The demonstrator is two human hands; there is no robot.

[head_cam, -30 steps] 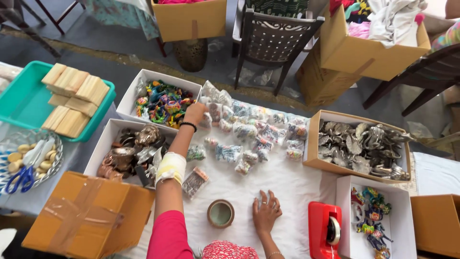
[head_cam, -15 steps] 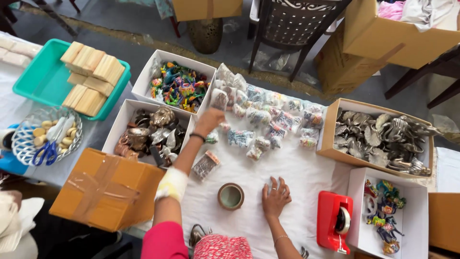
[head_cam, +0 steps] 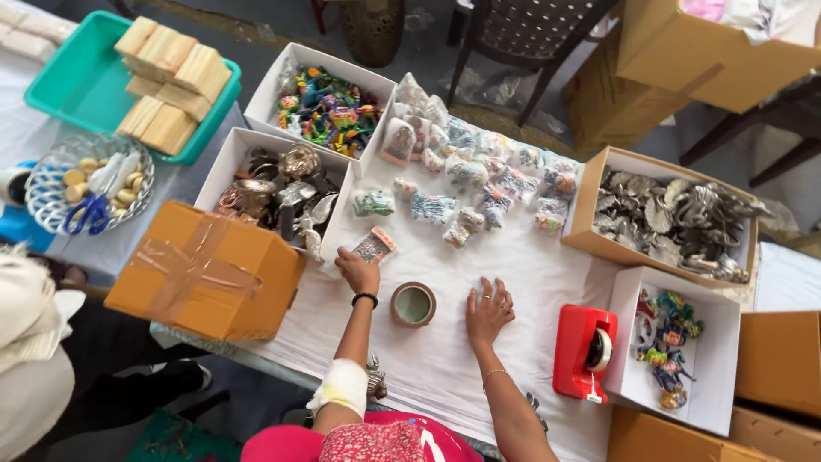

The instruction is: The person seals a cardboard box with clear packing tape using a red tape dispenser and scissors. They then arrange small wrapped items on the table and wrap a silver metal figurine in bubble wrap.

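Observation:
My left hand wears a black wristband, with a white bandage on the forearm. It grips a small clear packet low over the white tablecloth, beside the box of metal figurines. My right hand lies flat on the cloth with its fingers spread and holds nothing. A roll of brown tape sits between the two hands. Several more small packets lie spread farther back on the cloth.
A sealed brown carton stands left of my left hand. A red tape dispenser and a white box of colourful trinkets are at the right. Behind are a box of silver pieces, a box of colourful items, a teal tray of wooden blocks and a basket with scissors.
My left hand has drawn back from the far pile of packets toward me, now with one small packet in it. The right hand has stayed flat on the cloth.

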